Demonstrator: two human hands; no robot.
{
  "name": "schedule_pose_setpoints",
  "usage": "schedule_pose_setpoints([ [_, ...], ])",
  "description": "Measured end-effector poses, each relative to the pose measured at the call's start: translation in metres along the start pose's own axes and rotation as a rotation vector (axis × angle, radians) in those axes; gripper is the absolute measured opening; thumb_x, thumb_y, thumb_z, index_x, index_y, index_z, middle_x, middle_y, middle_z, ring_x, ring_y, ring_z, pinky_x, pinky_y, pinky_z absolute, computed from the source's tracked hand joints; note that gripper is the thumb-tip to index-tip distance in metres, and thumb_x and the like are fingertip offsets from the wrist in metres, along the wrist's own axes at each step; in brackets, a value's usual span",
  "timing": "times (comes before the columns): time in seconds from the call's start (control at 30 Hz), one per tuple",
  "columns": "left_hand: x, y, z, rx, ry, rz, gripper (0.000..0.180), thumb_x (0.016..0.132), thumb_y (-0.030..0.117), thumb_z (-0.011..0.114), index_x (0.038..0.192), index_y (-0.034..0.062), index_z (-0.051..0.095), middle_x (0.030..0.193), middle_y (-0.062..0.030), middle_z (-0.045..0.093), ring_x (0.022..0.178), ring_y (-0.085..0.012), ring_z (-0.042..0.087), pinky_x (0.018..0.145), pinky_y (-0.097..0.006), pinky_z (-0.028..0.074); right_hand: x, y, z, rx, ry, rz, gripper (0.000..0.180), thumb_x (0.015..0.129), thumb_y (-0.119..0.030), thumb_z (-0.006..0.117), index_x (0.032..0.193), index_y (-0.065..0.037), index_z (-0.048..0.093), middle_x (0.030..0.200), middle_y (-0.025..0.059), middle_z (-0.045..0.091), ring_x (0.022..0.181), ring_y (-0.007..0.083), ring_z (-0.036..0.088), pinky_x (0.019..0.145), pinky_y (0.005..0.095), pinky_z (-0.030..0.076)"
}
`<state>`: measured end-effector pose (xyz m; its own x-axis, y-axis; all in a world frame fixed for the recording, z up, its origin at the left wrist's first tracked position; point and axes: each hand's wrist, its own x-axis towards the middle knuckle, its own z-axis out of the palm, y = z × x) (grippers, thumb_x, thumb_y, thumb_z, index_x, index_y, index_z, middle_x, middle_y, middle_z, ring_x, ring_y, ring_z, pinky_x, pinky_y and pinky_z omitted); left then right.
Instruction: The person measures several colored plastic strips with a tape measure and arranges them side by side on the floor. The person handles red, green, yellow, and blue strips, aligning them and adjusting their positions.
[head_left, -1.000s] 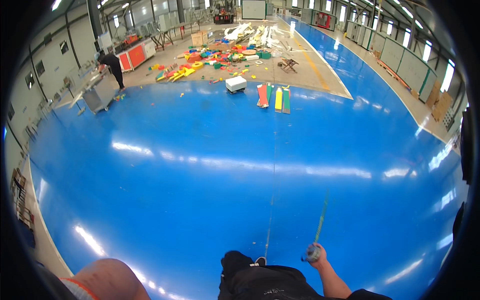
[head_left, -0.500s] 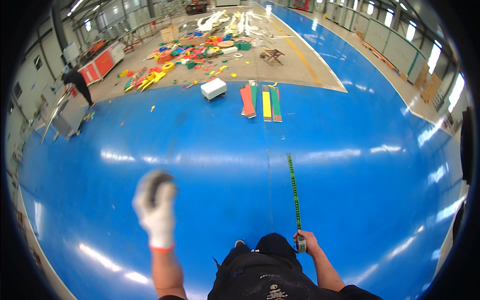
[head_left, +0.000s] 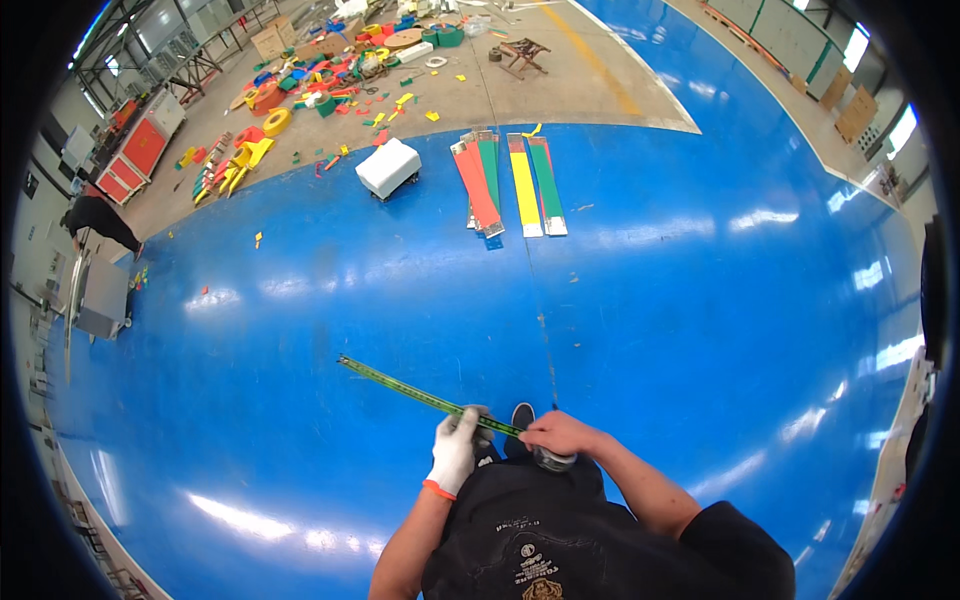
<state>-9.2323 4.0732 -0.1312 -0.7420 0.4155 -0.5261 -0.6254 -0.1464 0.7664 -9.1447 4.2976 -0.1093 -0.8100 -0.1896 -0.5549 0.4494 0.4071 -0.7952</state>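
Observation:
A green tape measure [head_left: 400, 387] is partly drawn out, its blade slanting up and left in front of my body. My right hand [head_left: 563, 434], bare, is closed around the tape's case [head_left: 553, 461], with the blade leaving it on the left. My left hand [head_left: 455, 450], in a white glove with an orange cuff, pinches the blade a short way from the case. Beyond that hand the loose end reaches out over the blue floor. The left fingertips are partly hidden behind the blade.
Flat red, yellow and green bars [head_left: 524, 190] lie ahead on the blue floor [head_left: 300, 330]. Left of them stands a white block [head_left: 389, 167] on a low dark base. Farther back are a pile of coloured rolls and scraps and a folding stool [head_left: 520, 55]. Another person [head_left: 101, 221] bends at far left.
My left hand has come down and right from the air onto the blade. My right hand has moved left and up, and the tape has swung from pointing ahead to pointing left.

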Motion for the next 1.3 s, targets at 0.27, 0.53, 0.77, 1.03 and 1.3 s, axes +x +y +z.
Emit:
schedule_pose_setpoints([
  [0.27,0.322,0.225,-0.078,-0.138,0.252,0.074,0.030,0.104,0.031,0.058,0.094,0.0029,0.062,0.074,-0.0081,0.061,0.054,-0.0134,0.050,0.046,-0.025,0.036,0.240,-0.049,-0.171,-0.077,0.005,0.017,0.041,0.095,-0.044,0.062,0.087,-0.007,0.076,0.078,0.0132,0.071,0.071,0.0263,0.065,0.068,0.0418,0.050],
  [0.53,0.662,0.423,-0.192,-0.041,0.374,0.012,0.026,0.104,0.030,0.060,0.098,0.0058,0.063,0.078,-0.0058,0.060,0.052,-0.0093,0.042,0.041,-0.024,0.030,0.277,-0.048,-0.258,0.286,0.250,0.391,0.026,0.093,-0.034,0.073,0.096,-0.010,0.079,0.080,0.0029,0.073,0.074,0.0122,0.063,0.064,0.0353,0.050],
  [0.77,0.847,0.397,-0.061,0.415,0.109,-0.096,0.027,0.099,0.029,0.066,0.102,0.0017,0.067,0.084,-0.0075,0.067,0.063,-0.0153,0.059,0.053,-0.029,0.047,0.401,-0.007,-0.287,0.534,0.499,0.432,0.022,0.093,-0.027,0.072,0.093,-0.006,0.078,0.071,0.0056,0.070,0.064,0.0116,0.062,0.059,0.0320,0.049],
  [1.03,0.987,0.261,0.033,1.399,-0.574,-0.288,0.042,0.095,0.041,0.062,0.119,0.0071,0.070,0.106,-0.0151,0.073,0.104,-0.0302,0.069,0.093,-0.039,0.052,0.614,0.143,-0.373,0.466,0.699,0.542,0.025,0.092,-0.028,0.071,0.090,-0.004,0.076,0.074,0.0125,0.070,0.067,0.0238,0.067,0.062,0.0380,0.051],
  [1.3,1.149,0.107,0.016,1.538,-1.202,0.089,0.031,0.096,0.035,0.060,0.107,0.0058,0.062,0.101,-0.0165,0.066,0.101,-0.0380,0.065,0.087,-0.048,0.053,0.846,0.342,-0.380,0.464,0.789,0.582,0.026,0.091,-0.029,0.070,0.085,-0.004,0.075,0.079,0.0141,0.070,0.076,0.0275,0.066,0.070,0.0397,0.051],
])
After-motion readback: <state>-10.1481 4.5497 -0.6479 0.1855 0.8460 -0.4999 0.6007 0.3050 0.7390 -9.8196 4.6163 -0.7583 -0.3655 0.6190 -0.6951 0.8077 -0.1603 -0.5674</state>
